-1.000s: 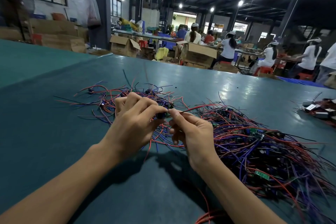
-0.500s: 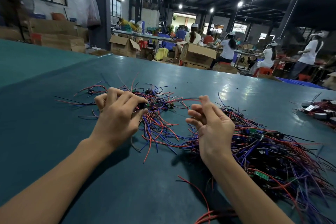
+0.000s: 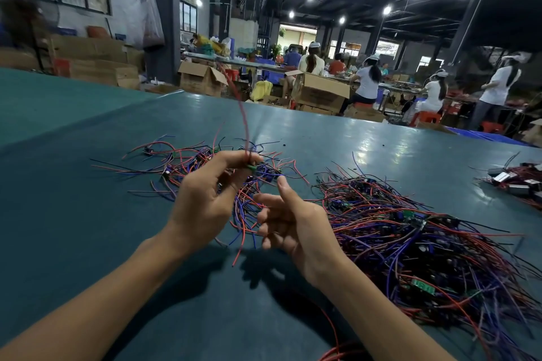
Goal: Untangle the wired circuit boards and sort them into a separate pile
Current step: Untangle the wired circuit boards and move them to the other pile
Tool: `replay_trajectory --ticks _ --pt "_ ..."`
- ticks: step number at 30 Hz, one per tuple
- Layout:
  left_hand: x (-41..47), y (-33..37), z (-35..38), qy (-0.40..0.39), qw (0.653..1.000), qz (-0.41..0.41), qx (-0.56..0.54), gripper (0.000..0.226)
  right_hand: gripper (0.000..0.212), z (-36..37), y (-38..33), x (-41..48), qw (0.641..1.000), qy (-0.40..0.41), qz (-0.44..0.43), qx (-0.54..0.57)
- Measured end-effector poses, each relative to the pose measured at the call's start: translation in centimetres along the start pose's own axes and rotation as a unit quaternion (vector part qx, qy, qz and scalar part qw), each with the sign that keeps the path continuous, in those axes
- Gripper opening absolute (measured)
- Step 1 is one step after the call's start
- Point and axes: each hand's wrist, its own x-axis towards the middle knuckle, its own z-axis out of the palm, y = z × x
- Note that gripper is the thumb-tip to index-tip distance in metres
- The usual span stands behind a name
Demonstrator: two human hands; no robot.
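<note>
My left hand [image 3: 205, 199] is raised over the teal table [image 3: 73, 228] and pinches a small green circuit board [image 3: 251, 167] between thumb and fingertips. A red wire [image 3: 242, 114] whips blurred upward from the board. My right hand [image 3: 293, 223] hovers just right of it, palm turned left, fingers loosely spread, holding nothing. A smaller pile of sorted wired boards [image 3: 187, 164] lies beyond my left hand. The big tangled heap of red, blue and black wired boards [image 3: 425, 243] spreads to the right of my right hand.
A separate cluster of dark boxed parts with wires [image 3: 516, 182] lies at the table's right edge. Loose red wire [image 3: 337, 352] trails at the near edge. Cardboard boxes [image 3: 319, 94] and several seated workers are beyond the table's far edge.
My left hand has lifted from the sorted pile with a board pinched, its red wire swinging up. My right hand has turned palm-left, opened its fingers and moved toward the left hand.
</note>
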Motion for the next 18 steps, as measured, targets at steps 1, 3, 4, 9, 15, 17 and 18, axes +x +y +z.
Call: replay_trajectory --ticks 1,3,4,9,15,17,18 --pt "-0.1 -0.2 0.1 -0.014 0.999 0.035 0.029 0.023 0.055 0.0 0.0 0.0 1.0 -0.014 0.014 0.005" --pt "-0.3 -0.3 0.3 -0.048 0.991 0.101 0.073 0.024 0.052 -0.1 0.0 0.2 0.999 -0.028 0.019 0.014" --pt "-0.4 -0.3 0.3 -0.062 0.987 0.121 0.087 0.024 0.048 -0.3 -0.1 0.2 0.999 -0.028 0.016 0.019" --pt "-0.8 0.0 0.7 -0.066 0.977 0.159 0.127 0.022 0.027 -0.9 -0.4 0.6 0.996 -0.034 0.039 0.071" --pt "-1.2 1.1 1.6 -0.088 0.98 0.149 0.099 0.028 0.017 -1.6 -1.0 0.7 0.99 -0.017 0.056 0.125" --pt "-1.7 1.8 1.8 -0.096 0.981 0.146 0.089 0.031 0.018 -1.6 -1.3 0.7 0.989 0.002 0.047 0.139" --pt "-2.1 2.2 1.6 -0.117 0.977 0.151 0.091 0.032 0.02 -1.6 -1.4 0.7 0.989 0.002 0.049 0.138"
